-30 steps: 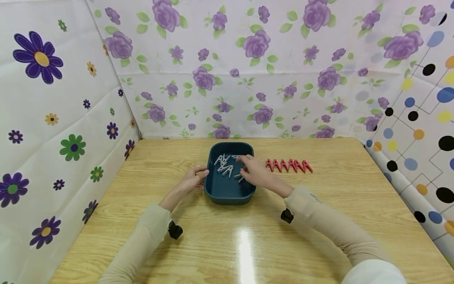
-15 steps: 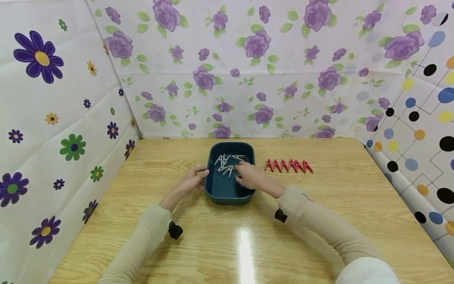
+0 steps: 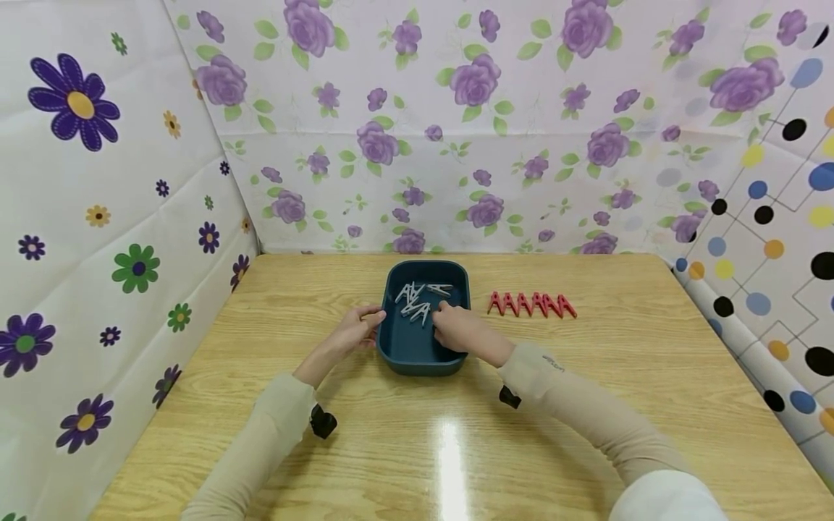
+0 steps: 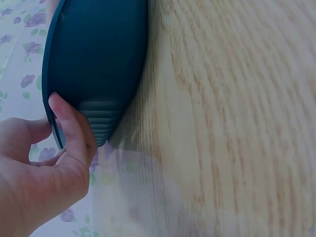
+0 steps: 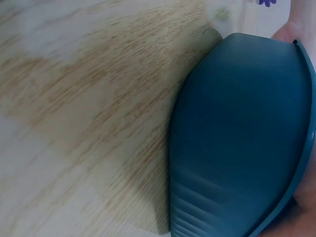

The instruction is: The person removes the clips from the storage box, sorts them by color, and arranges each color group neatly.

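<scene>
1. Clearly, one dark teal bin (image 3: 420,349) stands upright on the one table (image 3: 365,463), near its far edge; the left wrist view cuts it off at the top, and the right wrist view crops it at the right and bottom.
2. The left hand (image 3: 352,329) pinches the bin's left rim between thumb and fingers; where the thumb tip meets the rim is hard to make out in the left wrist view.
3. The right hand (image 3: 464,329) dips inside the bin at its right side, fingers pointing down. Its fingertips are largely hidden, and the right wrist view has the bin's wall in front, so I cannot tell whether it pinches anything.
4. Grey clothespins (image 3: 420,312) lie on the bin's floor: at least four show, three or more overlapping to the left and one apart near the far wall. The overlap, and the hand, prevent an exact count.
5. Six red clothespins (image 3: 537,298) form a row on the table, right of the bin and well apart from it.
6. Two beige sleeves (image 3: 280,416) are cut off below or covered by white cloth; two black wrist devices (image 3: 322,422) show partly beneath them.
</scene>
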Demonstrator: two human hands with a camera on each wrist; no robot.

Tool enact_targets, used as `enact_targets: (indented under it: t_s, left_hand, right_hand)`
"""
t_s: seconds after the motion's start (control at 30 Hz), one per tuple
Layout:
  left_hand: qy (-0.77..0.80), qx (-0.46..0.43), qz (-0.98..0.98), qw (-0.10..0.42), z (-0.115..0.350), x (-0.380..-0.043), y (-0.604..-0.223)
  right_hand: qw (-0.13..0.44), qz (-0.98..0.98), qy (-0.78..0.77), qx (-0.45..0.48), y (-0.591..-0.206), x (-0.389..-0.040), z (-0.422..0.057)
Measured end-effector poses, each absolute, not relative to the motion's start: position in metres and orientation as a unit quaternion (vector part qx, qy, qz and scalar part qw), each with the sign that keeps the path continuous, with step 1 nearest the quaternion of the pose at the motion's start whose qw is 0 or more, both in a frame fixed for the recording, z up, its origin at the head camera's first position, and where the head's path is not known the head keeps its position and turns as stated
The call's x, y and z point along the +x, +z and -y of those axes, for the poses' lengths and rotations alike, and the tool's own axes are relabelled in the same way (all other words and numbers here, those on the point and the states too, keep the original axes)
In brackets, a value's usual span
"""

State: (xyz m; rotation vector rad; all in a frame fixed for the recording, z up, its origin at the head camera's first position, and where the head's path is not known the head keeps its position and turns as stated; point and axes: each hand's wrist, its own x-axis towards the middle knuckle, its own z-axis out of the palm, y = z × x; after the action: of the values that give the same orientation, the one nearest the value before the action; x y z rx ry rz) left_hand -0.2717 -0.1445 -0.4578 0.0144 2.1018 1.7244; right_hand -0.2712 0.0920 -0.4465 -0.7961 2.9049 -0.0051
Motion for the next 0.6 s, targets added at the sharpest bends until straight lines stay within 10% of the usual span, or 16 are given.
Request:
enact_targets:
  t_s: [0.6]
  left_hand:
    - [0.616, 0.001, -0.76, 0.208, 0.1437, -0.2734, -0.459]
  right_hand:
    - [0.041, -0.945, -0.028, -0.325, -0.4506, -0.2706, -0.0943]
